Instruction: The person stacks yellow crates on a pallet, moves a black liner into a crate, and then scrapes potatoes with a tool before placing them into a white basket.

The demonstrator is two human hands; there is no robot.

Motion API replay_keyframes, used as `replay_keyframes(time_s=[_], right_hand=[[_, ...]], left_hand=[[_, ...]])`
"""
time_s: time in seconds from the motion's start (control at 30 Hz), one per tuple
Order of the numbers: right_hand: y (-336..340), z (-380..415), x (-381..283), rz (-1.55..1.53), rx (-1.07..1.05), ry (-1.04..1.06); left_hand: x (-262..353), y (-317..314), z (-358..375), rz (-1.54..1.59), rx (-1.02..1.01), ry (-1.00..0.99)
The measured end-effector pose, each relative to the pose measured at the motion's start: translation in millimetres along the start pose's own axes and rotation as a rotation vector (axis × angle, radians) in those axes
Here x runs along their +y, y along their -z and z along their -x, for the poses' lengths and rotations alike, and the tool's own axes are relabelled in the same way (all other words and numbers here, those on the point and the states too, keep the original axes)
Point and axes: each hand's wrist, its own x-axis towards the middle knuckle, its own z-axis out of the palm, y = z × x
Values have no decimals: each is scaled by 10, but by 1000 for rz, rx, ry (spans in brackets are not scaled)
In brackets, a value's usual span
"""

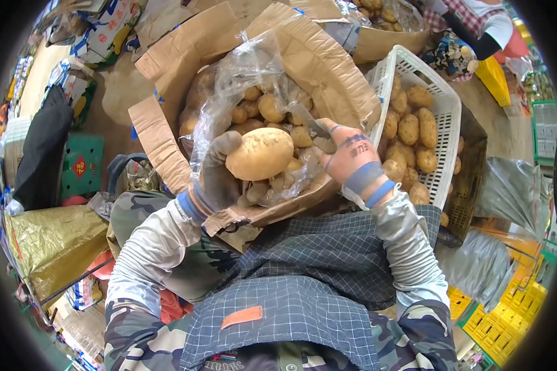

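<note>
My left hand, in a dark-coated work glove, is closed round a large pale-yellow potato. The potato is held over an open cardboard box lined with clear plastic. More potatoes lie inside the box, partly covered by the plastic. My right hand, gloved in pink with a dark palm, is at the box's right side beside the plastic. Its fingers are partly curled and look apart, with nothing visible between them; some fingertips are hard to make out.
To the right of the box stands a white slatted crate of potatoes, with a dark crate beside it. Another box of potatoes is at the back. A person is at the upper right. Yellow crates stand at lower right.
</note>
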Motion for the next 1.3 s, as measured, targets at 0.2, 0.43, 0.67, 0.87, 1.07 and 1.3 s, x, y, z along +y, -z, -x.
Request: replay_keyframes(time_s=[0.2, 0.43, 0.67, 0.87, 1.07, 1.3], right_hand=[[-45, 172, -79, -1242, -258, 41], [15, 138, 53, -1166, -242, 62], [-159, 132, -20, -1096, -327, 118], [1100, 732, 1371, -1038, 535, -115], [1543, 2390, 4407, -462, 854, -972], [42, 2918, 6234, 101, 358, -1148]], left_hand=[[-58, -192, -111, -183, 453, -112], [-36, -220, -80, -284, 218, -25], [-162, 83, -73, -1122, 152, -368], [294, 520, -66, -859, 593, -283], [-73, 928, -141, -1653, 559, -59], [-554, 1199, -944, -2276, 257, 1042]])
